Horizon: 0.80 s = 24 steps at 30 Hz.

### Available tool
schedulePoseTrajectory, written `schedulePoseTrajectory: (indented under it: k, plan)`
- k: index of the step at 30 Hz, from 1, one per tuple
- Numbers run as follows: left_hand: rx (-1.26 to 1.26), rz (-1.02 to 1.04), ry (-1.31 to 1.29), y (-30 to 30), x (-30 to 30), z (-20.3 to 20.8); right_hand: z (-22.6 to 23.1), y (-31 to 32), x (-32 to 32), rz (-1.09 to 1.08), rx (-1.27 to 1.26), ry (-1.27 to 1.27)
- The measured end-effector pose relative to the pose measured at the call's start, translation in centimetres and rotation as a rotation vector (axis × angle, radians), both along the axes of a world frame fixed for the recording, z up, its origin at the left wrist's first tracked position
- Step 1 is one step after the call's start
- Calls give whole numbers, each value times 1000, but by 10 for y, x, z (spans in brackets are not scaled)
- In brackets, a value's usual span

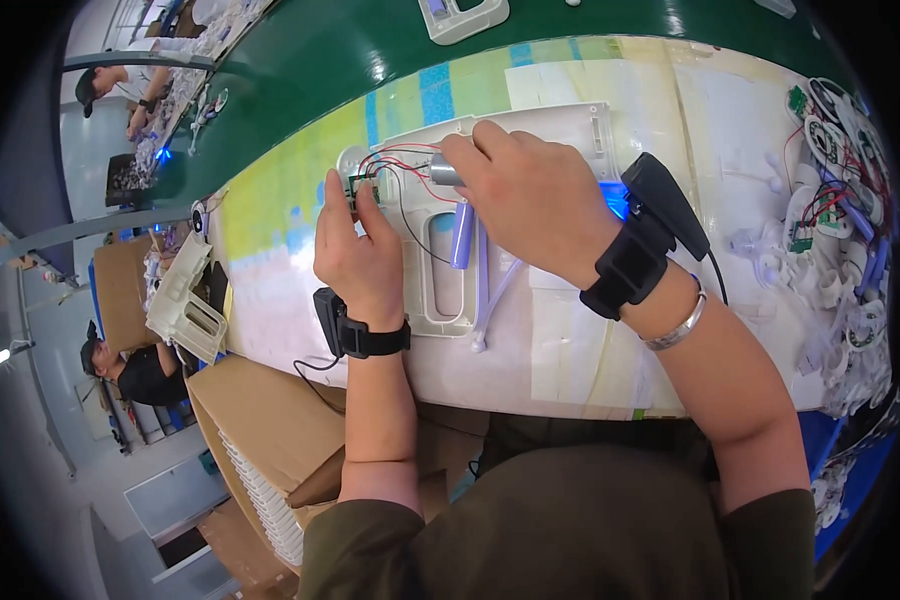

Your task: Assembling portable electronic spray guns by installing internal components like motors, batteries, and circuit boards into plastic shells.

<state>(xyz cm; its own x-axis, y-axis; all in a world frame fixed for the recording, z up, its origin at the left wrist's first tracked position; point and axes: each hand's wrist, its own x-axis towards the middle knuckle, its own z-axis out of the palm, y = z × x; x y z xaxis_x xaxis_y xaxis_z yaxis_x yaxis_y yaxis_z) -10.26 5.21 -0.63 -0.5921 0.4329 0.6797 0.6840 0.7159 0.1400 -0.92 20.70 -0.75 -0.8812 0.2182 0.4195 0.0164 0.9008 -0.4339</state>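
- The left hand [358,255] rests on the left part of a white shell [530,135] that lies flat mid-worktop, toward the far edge. Its grip is closed on a small green board [360,188], thumb and forefinger pinching its sides.
- The right hand [530,190] reaches across the shell, with its fingers closed round a small silver motor [444,172] just right of the board.
- Thin red and black wires [410,165] run between board and motor, looped loosely over the shell.
- A purple cell [461,235] lies in the shell's middle bay, just below the right hand, not held by either hand.
- Each wrist carries a black strapped device; the right one shows a blue light.
- A pile of white parts [840,230] with wired boards sits at the worktop's right edge, well apart from the hands. Cardboard boxes [260,440] of stacked white pieces stand below the near left edge.
- Risks, as a judgement: the wires look short and fine, so pulling board and motor apart could tear a solder joint; a loop could be trapped under the motor as it seats; a slipped pinch could drop the board out of place.
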Motion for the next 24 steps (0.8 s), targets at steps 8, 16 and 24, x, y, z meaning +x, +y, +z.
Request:
schedulePoseTrajectory:
  k: [8,16,24]
  plan:
    - [14,32,-90,-5,-4,8,7,-2,-5,28,-64,13]
    - [-47,57,-116,-1,2,4,3,1,-1,15,-47,28]
    - [55,36,-94,-1,0,0,2,1,-3,8,-53,62]
